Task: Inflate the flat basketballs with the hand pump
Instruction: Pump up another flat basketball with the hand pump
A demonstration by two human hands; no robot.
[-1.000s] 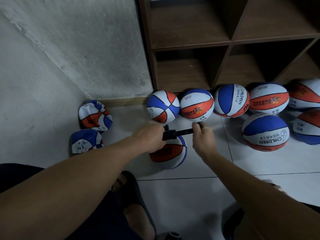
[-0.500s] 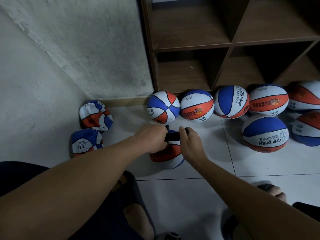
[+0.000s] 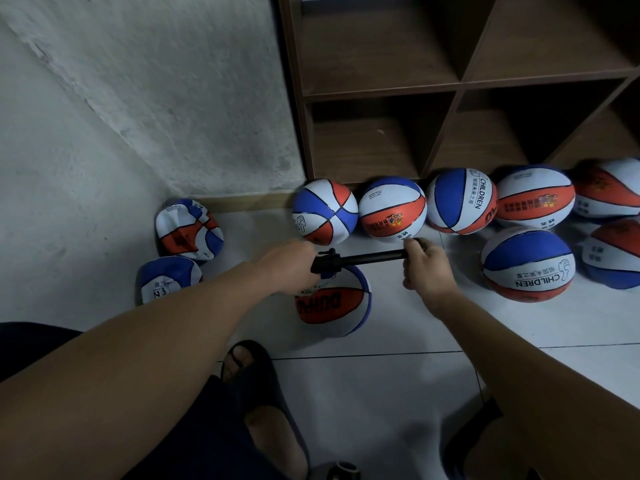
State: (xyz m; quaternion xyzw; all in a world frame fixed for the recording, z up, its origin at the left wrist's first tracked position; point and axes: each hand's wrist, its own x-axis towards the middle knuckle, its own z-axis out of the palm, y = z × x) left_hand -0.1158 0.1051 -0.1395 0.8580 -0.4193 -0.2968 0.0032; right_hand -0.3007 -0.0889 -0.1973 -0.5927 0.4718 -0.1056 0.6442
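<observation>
Pump (image 3: 349, 263), black, at centre of frame, lying roughly level above a half-filled ball (image 3: 332, 301) on the floor (image 3: 398, 393). Left hand (image 3: 287, 263) curled round the barrel end where the nozzle meets the ball; right hand (image 3: 427, 268) gripping the handle, rod drawn well out to the right.

Ball under pump: red, white and blue, still sagging, resting on tile just below the hands. The needle's seat in the valve is hidden by the left hand.

Flat balls (image 3: 188, 225), two, at centre left by the wall, crumpled, untouched. Round balls (image 3: 391, 209) in a row along the foot of the shelf (image 3: 460, 84) at upper right, more at the right edge.

Risks, judged from this position:
- Needle bending or snapping, since the rod is extended sideways and any push off the barrel's line levers on the valve.
- Needle slipping out on the push stroke if the left hand loosens, with air lost.
- Ball rolling on smooth tile; only the left hand seems to steady it.
- Right hand close to the row of round balls; a long pull may knock one away.
- Foot in sandal (image 3: 266, 407) at lower centre, near the ball, could nudge it.
</observation>
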